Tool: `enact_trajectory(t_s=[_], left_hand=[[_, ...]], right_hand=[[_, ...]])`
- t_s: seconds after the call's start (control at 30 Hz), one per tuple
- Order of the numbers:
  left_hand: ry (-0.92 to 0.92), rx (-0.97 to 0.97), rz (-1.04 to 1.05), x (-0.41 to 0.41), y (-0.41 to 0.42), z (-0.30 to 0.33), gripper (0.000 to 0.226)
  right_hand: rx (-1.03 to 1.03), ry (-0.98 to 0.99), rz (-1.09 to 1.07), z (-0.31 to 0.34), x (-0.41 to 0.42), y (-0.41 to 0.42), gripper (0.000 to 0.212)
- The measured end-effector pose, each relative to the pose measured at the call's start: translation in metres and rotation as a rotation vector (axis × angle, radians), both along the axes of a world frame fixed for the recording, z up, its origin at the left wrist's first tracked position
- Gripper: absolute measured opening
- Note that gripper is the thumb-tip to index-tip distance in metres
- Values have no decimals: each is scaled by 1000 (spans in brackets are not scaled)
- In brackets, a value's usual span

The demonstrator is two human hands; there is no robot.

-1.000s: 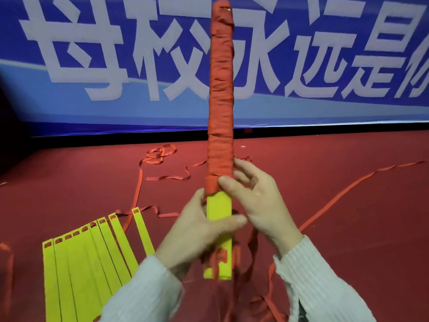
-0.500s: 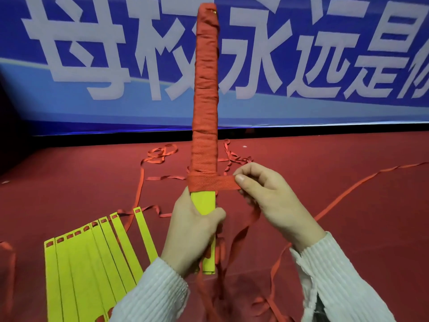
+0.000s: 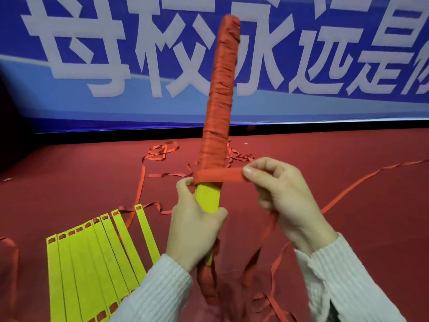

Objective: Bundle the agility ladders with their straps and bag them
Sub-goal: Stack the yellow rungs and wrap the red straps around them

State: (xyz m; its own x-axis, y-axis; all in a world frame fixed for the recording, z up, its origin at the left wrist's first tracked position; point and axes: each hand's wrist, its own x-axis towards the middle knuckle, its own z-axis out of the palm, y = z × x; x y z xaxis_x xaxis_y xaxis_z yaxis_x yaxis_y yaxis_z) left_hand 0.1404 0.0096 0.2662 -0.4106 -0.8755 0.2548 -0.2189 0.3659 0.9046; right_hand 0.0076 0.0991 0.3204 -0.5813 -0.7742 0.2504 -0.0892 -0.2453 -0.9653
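The left hand (image 3: 195, 226) is gripping the bare yellow lower end of the ladder bundle (image 3: 219, 112), holding it upright above the red floor (image 3: 348, 205). The right hand (image 3: 283, 196) is pinching the red strap (image 3: 222, 176), stretched rightward from the bundle. More yellow rungs (image 3: 92, 263) are lying fanned out at near left.

Across the upper half of the frame, a wide blue fabric banner (image 3: 69, 108) printed with large white Chinese characters, with a paler blue band sweeping along its lower part. Beneath the banner, a narrow black strip (image 3: 325, 127) running left to right. Filling the lower half, a dark red carpeted floor (image 3: 348, 205). At far left, a dark shadowed patch.
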Motion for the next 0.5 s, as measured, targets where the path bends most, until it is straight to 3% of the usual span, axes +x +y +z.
enact_trajectory(t_s=[0.23,0.4,0.5], left_hand=[[378,209,-247,1,12,19,48],[190,-90,-31,9,1,16,61],[246,-49,-57,8,4,15,61]], right_hand=[[29,-23,147,-2,-3,-1,7],[23,61,190,7,-4,6,10],[-23,143,62,1,-3,0,12]])
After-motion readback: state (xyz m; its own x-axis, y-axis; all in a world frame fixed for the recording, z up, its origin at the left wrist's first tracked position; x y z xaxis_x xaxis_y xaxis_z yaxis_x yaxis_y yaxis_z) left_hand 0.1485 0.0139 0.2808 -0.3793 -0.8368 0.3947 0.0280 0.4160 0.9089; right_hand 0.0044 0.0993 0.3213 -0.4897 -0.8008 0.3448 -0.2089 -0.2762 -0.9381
